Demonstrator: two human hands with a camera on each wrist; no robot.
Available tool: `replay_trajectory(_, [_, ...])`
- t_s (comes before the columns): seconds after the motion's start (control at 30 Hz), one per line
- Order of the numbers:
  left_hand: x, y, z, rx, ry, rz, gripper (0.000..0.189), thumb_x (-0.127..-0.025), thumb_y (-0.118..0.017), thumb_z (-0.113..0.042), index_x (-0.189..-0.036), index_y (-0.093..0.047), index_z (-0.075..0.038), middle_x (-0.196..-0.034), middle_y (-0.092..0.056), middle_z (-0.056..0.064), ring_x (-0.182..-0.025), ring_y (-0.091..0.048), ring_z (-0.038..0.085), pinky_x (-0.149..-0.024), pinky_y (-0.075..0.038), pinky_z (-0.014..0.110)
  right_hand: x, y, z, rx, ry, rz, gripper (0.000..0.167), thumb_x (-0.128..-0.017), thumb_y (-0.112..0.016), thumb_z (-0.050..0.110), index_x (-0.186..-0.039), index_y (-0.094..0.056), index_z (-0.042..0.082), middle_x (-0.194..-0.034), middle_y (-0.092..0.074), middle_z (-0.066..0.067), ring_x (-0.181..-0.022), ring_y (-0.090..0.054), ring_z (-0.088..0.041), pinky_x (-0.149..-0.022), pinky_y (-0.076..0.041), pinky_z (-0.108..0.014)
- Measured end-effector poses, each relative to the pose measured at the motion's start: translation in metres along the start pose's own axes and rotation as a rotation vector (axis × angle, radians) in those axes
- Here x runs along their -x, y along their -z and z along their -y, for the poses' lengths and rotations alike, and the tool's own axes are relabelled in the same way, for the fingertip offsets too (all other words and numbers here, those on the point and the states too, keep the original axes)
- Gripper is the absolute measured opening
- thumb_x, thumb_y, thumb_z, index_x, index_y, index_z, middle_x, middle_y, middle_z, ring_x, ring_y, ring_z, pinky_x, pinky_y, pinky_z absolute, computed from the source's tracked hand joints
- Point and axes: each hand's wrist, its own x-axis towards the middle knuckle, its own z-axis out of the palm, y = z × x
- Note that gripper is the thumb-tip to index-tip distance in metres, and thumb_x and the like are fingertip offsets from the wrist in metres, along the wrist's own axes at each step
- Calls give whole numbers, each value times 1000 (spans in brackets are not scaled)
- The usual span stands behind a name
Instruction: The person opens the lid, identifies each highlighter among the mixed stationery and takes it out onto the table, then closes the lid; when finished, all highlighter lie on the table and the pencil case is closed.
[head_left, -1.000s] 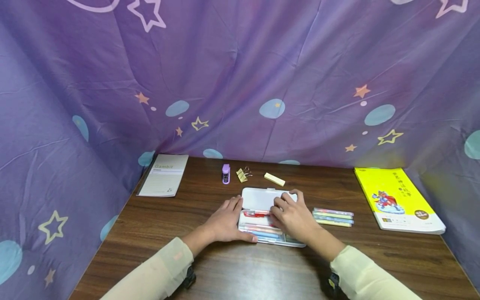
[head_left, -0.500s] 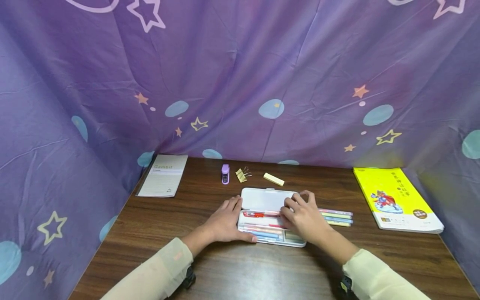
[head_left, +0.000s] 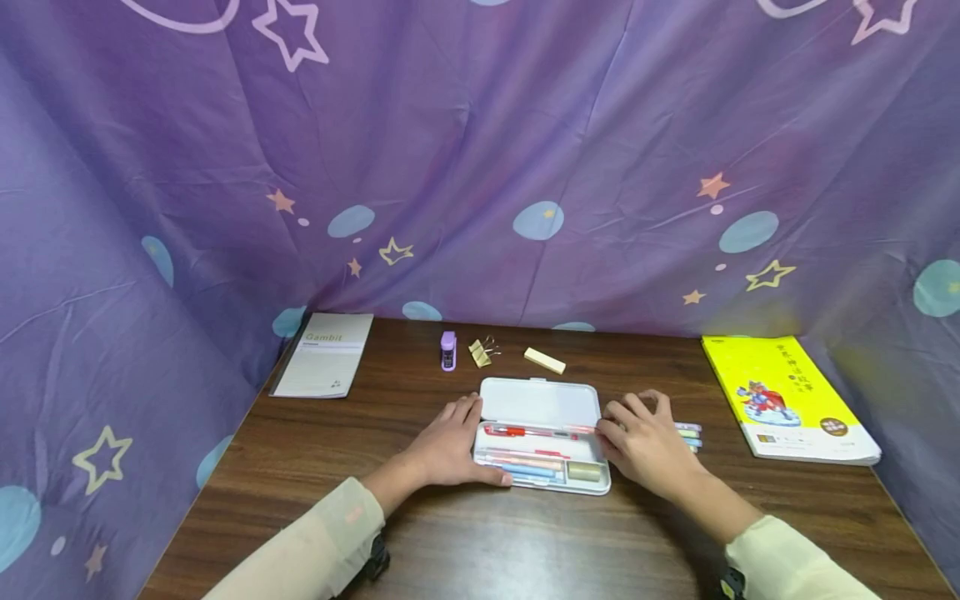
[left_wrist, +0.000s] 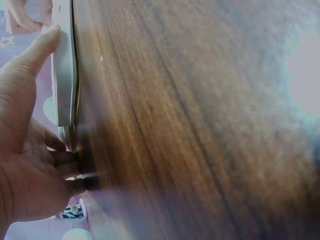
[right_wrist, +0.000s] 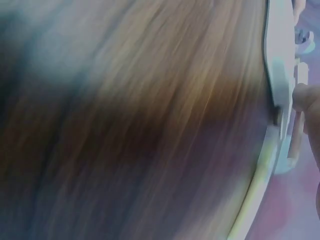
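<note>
We see the pencil case (head_left: 538, 402), lid folded back, just below the frame's centre. The left hand (head_left: 447, 448) lies relaxed against its left end, gripping nothing. At its right end, the right hand (head_left: 643, 440) pinches what we take for a slim pen (head_left: 582, 429).

High head view, forward and down; low, close wrist views; shared tabletop (head_left: 292, 458)

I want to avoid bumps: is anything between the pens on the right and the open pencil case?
Yes: the right hand is between the pencil case and the pens, partly hiding the pens. No other obstacle shows.
</note>
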Motion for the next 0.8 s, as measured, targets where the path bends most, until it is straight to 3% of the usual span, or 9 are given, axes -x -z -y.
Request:
replay_trajectory(0.2, [1, -1, 1, 13, 10, 2, 141, -82, -77, -85, -176, -17, 2, -185, -19, 22, -172, -21, 39, -141, -24, 51, 17, 9, -13, 24, -11, 31, 17, -83, -81, 18, -97, -79, 9, -97, -68, -7, -91, -62, -32, -85, -50, -74])
replay_trajectory(0.3, [1, -1, 2, 16, 14, 0, 141, -82, -78, -85, -176, -17, 1, -185, -19, 22, -172, -21, 39, -141, -24, 51, 26, 12, -18, 23, -17, 34, 18, -92, -72, 23, -99, -79, 8, -99, -69, -8, -92, -63, -33, -86, -49, -74])
replay_trajectory(0.43, [0, -1, 1, 15, 15, 2, 141, -82, -77, -85, -176, -17, 1, -185, -19, 21, -172, -21, 38, -141, -25, 51, 36, 15, -22, 30, -34, 14, 47, -114, -44, 34, -96, -79, 8, -98, -69, -7, -90, -61, -32, -85, -48, -73])
replay_trajectory(0.53, [0, -2, 1, 15, 18, 7, 141, -82, -77, -86, -176, -17, 1, -185, -19, 20, -172, -21, 37, -140, -26, 51, 43, 16, -24, 46, -46, 1, 65, -119, -29, 42, -93, -78, 10, -95, -68, -6, -88, -60, -31, -84, -48, -73])
replay_trajectory(0.8, [-1, -2, 1, 17, 13, 8, 142, -82, -77, -86, -176, -16, 1, -185, -19, 20, -172, -22, 37, -140, -26, 51, 59, 19, -28, 55, -58, 2, 67, -120, -28, 44, -92, -79, 10, -92, -67, -5, -86, -59, -31, -84, -48, -74])
